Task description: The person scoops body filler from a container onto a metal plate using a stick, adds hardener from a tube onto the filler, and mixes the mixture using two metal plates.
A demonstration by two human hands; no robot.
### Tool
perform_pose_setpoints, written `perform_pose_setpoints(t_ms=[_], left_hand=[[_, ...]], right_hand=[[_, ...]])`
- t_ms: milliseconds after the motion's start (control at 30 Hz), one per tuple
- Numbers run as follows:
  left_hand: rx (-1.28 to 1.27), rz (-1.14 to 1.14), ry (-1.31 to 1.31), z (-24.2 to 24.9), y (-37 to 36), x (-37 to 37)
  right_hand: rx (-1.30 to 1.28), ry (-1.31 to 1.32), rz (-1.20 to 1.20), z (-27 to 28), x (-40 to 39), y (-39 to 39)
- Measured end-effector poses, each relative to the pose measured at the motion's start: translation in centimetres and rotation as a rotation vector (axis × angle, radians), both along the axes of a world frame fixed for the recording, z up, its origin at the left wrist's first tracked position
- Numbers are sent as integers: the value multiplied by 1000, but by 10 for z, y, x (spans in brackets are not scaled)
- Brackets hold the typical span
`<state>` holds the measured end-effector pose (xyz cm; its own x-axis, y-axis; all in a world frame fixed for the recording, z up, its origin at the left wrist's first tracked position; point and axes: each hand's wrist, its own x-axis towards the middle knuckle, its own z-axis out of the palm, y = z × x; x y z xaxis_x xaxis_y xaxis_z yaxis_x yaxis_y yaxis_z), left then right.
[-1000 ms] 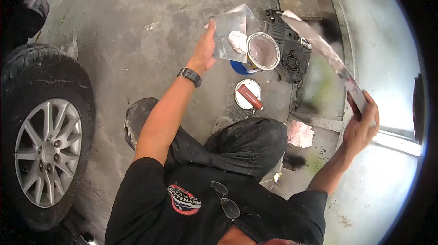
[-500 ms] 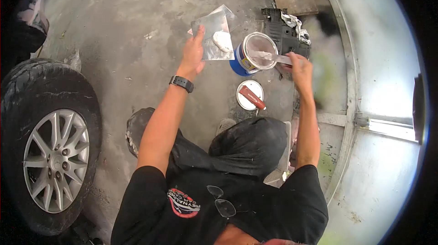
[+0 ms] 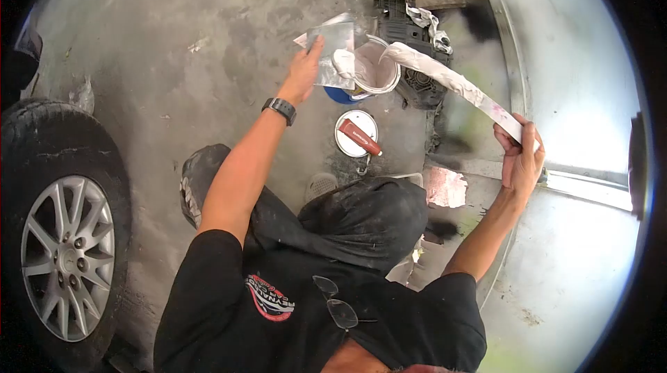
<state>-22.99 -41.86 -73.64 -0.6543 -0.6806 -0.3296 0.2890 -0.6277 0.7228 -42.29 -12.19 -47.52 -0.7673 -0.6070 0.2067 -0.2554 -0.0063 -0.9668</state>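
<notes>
My left hand (image 3: 303,73) is closed on a thin metal plate (image 3: 335,39), with my thumb over its near face. A dollop of pale putty (image 3: 343,63) sits on the plate. My right hand (image 3: 522,154), out to the right, grips one end of a long flat mixing stick (image 3: 495,110). Thick pale putty coats the stick's far half, and its tip is above the rim of an open can (image 3: 397,83). The plate hides part of the can. Below the can, a red-brown tube (image 3: 359,137) lies on a round white lid (image 3: 344,145).
A black plastic part (image 3: 422,81) with a crumpled white wrapper (image 3: 432,24) lies behind the can. A wheel (image 3: 69,255) stands at the left. Pale metal panels (image 3: 577,81) line the right side. A pinkish sheet (image 3: 446,187) lies by my knee.
My right hand has drawn the stick up out of the can and far to the right, with putty along it. The plate in my left hand now overlaps the can's left edge.
</notes>
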Motion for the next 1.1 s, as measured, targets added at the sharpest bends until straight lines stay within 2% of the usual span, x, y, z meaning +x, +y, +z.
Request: perform_pose_setpoints(t_ms=[100,200,267,300,433,533,633,767,867,933,1000,1033,1067,1100], left_hand=[[27,-134,78,-19,-5,-11],[113,-190,199,21,-2,-3],[219,-185,228,32,-5,4],[258,-191,220,30,-9,7],[443,-160,166,25,-22,17],[451,-107,167,19,-27,20],[280,-62,228,21,-23,22],[165,-26,261,3,-11,12],[112,-36,257,11,-3,11],[126,-49,245,2,-1,10],[116,-36,217,-5,-7,15],[107,-19,196,-6,-12,22],[105,-14,170,-4,-11,29],[135,-3,131,31,-3,41]], right_hand=[[5,42,29,2,13,3],[97,264,45,-22,35,3],[317,814,296,-19,61,-1],[257,915,444,-22,74,-7],[380,1268,791,-17,112,-10],[378,1318,780,2,114,-9],[224,1107,617,9,105,-7],[167,973,139,16,88,8],[127,540,-193,16,79,-5],[79,415,-150,3,65,-21],[133,244,-162,-33,34,-41],[173,135,-87,-60,13,-51],[221,168,-93,-103,-11,-64],[268,201,-98,-146,-34,-77]])
